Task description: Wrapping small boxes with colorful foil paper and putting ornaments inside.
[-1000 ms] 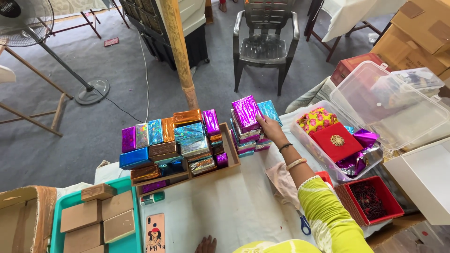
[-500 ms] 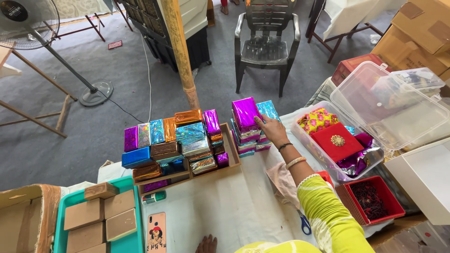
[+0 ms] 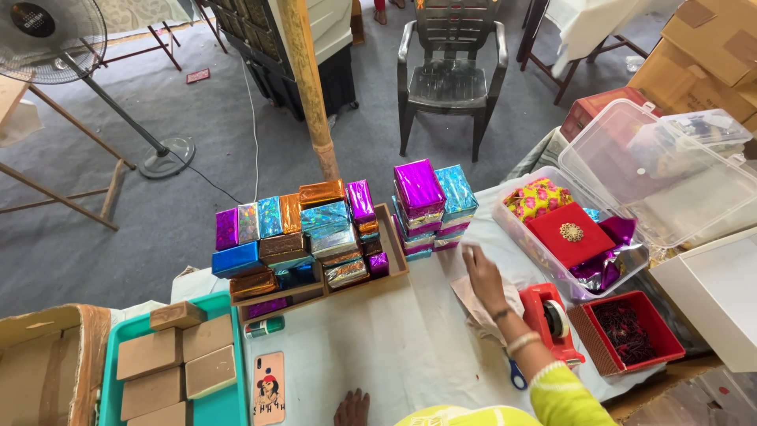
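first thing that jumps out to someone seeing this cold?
The shiny foil-wrapped boxes heaped in a wooden tray at table centre, with a second stack of wrapped boxes just to their right. The right hand hovers over the white tablecloth near that stack, beside a red tape dispenser. At right, an open clear plastic bin holds a red box.

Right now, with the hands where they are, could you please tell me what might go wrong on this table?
1. The stack of wrapped boxes stands tall and free beside the wooden tray; a bump from the right hand could topple it.
2. The tape dispenser sits close to that wrist, so its cutter might snag the sleeve.
3. The phone lies near the table edge by the left hand and could be knocked off.
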